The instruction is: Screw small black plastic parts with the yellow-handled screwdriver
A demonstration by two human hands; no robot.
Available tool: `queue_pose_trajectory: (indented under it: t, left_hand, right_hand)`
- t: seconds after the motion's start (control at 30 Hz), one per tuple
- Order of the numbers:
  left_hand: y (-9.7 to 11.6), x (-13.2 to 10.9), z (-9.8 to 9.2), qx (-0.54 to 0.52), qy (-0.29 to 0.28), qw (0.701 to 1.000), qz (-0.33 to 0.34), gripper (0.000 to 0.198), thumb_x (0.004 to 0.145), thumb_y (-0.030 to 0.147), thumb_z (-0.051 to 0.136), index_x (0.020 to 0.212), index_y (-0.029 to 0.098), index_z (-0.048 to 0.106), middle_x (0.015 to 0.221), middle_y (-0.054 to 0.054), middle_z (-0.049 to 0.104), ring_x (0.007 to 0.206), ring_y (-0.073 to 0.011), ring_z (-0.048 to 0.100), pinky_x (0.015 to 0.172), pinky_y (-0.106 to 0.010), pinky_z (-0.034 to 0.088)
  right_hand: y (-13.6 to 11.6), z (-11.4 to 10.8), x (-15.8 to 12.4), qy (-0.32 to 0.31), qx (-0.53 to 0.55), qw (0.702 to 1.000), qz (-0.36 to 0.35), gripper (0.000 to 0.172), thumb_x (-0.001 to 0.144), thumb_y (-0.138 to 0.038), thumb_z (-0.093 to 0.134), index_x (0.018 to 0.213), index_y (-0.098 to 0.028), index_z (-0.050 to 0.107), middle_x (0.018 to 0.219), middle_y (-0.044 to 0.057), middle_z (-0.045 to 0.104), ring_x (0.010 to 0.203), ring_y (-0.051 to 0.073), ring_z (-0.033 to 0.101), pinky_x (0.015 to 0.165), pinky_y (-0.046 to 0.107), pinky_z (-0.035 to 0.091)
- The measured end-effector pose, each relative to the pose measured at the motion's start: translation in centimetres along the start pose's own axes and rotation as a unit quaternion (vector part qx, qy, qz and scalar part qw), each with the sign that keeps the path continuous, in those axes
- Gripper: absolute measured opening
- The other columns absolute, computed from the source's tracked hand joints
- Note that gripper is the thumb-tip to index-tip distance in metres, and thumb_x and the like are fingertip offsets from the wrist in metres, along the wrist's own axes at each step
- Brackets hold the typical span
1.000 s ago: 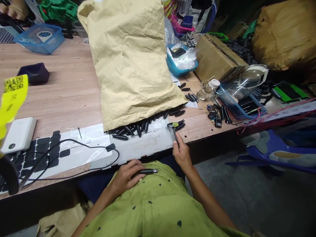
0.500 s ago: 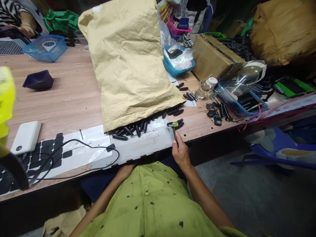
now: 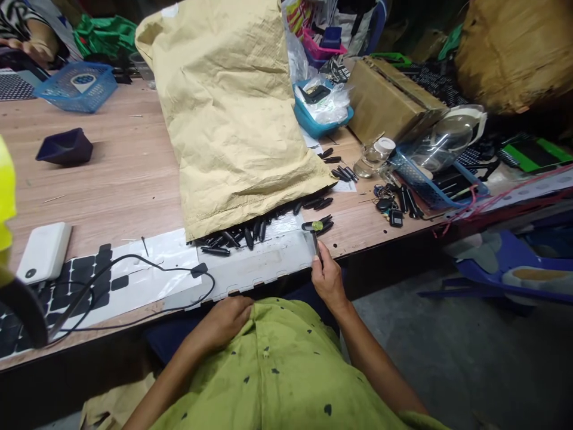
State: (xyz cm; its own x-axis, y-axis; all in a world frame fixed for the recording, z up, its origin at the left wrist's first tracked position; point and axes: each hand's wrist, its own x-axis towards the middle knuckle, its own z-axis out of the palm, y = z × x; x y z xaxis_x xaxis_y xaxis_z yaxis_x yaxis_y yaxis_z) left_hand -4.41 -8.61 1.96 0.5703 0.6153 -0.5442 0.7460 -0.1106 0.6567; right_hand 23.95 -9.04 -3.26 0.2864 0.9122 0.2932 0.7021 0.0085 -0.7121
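My right hand is closed around a slim dark stick-like tool, upright at the table edge. Its exact kind is unclear. Just beyond its tip is a small yellow-green piece, next to a few black pen-like parts. My left hand lies at the upper front of the green shirt, its fingers curled against the cloth and partly hidden. Many black tapered tubes spill out under the mouth of a large tan paper sack, onto a flat whitish cardboard piece.
To the left are a white power bank, a black cable and a dark small tray. Rightward stand a glass jar, keys, a blue basket and a cardboard box. Another person's hand shows far left.
My left hand has risen from the table's edge onto the front of the shirt. My right hand keeps its place with the tool. The view has shifted slightly.
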Motion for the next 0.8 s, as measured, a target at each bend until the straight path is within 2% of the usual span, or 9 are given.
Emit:
queue_pose_trajectory:
  t: [0.07, 0.13, 0.2, 0.27, 0.33, 0.43, 0.67, 0.8]
  left_hand:
    - [1.3, -0.2, -2.2, 0.016, 0.033, 0.998, 0.053, 0.037, 0.099, 0.039, 0.042, 0.113, 0.026, 0.074, 0.111, -0.006, 0.077, 0.099, -0.0241, 0.069, 0.085, -0.031, 0.050]
    - [2.1, 0.9, -4.7, 0.078, 0.125, 0.986, 0.075, 0.036, 0.099, 0.032, 0.043, 0.117, 0.023, 0.073, 0.110, -0.009, 0.075, 0.095, -0.0244, 0.068, 0.083, -0.032, 0.050]
    - [2.4, 3.0, -7.1, 0.170, 0.231, 0.953, 0.095, 0.034, 0.098, 0.023, 0.044, 0.117, 0.021, 0.072, 0.104, -0.012, 0.071, 0.093, -0.0258, 0.063, 0.077, -0.034, 0.049]
    - [2.4, 5.1, -9.0, 0.248, 0.281, 0.918, 0.128, 0.033, 0.093, 0.014, 0.048, 0.113, 0.020, 0.073, 0.100, -0.011, 0.068, 0.091, -0.0257, 0.059, 0.076, -0.035, 0.047]
    - [2.3, 6.7, -10.3, 0.311, 0.281, 0.896, 0.143, 0.035, 0.087, 0.005, 0.048, 0.104, 0.019, 0.076, 0.095, -0.011, 0.066, 0.088, -0.0251, 0.056, 0.074, -0.036, 0.045]
    - [2.3, 7.5, -11.3, 0.363, 0.254, 0.883, 0.153, 0.036, 0.082, 0.001, 0.049, 0.094, 0.018, 0.078, 0.092, -0.012, 0.064, 0.089, -0.0255, 0.054, 0.075, -0.038, 0.043]
    - [2.6, 7.0, -12.4, 0.371, 0.217, 0.882, 0.193, 0.019, 0.081, 0.008, 0.063, 0.090, 0.020, 0.075, 0.101, -0.009, 0.067, 0.095, -0.0253, 0.054, 0.083, -0.038, 0.043]
    - [2.6, 6.9, -12.4, 0.316, 0.213, 0.895, 0.233, 0.010, 0.086, 0.018, 0.066, 0.093, 0.021, 0.072, 0.107, -0.009, 0.073, 0.101, -0.0260, 0.057, 0.088, -0.039, 0.044]
  right_hand:
    - [-0.1, 0.0, 0.0, 0.001, 0.004, 1.000, 0.003, 0.049, 0.097, -0.030, 0.043, 0.141, -0.016, 0.060, 0.136, 0.013, 0.069, 0.125, 0.025, 0.067, 0.107, 0.039, 0.055]
    - [-0.2, 0.0, 0.0, 0.004, 0.005, 1.000, 0.005, 0.049, 0.097, -0.030, 0.044, 0.141, -0.016, 0.060, 0.136, 0.013, 0.069, 0.125, 0.025, 0.067, 0.107, 0.039, 0.056]
    - [-0.1, 0.0, 0.0, 0.004, 0.003, 1.000, 0.004, 0.049, 0.097, -0.031, 0.044, 0.140, -0.016, 0.060, 0.136, 0.013, 0.069, 0.125, 0.025, 0.067, 0.106, 0.039, 0.056]
    - [0.0, 0.1, 0.0, 0.003, 0.000, 1.000, -0.002, 0.049, 0.098, -0.032, 0.043, 0.140, -0.017, 0.061, 0.135, 0.012, 0.070, 0.124, 0.025, 0.068, 0.106, 0.039, 0.056]
    - [0.1, 0.3, -0.1, 0.002, -0.002, 1.000, -0.007, 0.049, 0.098, -0.033, 0.042, 0.141, -0.018, 0.060, 0.136, 0.012, 0.070, 0.124, 0.025, 0.068, 0.105, 0.039, 0.057]
    - [0.2, 0.5, -0.1, 0.005, 0.000, 1.000, -0.007, 0.050, 0.098, -0.033, 0.041, 0.142, -0.018, 0.059, 0.136, 0.012, 0.069, 0.125, 0.025, 0.067, 0.106, 0.040, 0.057]
    - [-0.1, 0.8, -0.2, 0.008, 0.016, 1.000, 0.000, 0.050, 0.098, -0.032, 0.041, 0.142, -0.016, 0.059, 0.136, 0.013, 0.069, 0.126, 0.026, 0.066, 0.106, 0.040, 0.056]
    - [0.0, 0.8, -0.1, 0.006, 0.012, 1.000, 0.002, 0.049, 0.098, -0.032, 0.041, 0.141, -0.018, 0.060, 0.137, 0.012, 0.069, 0.126, 0.025, 0.067, 0.106, 0.040, 0.056]
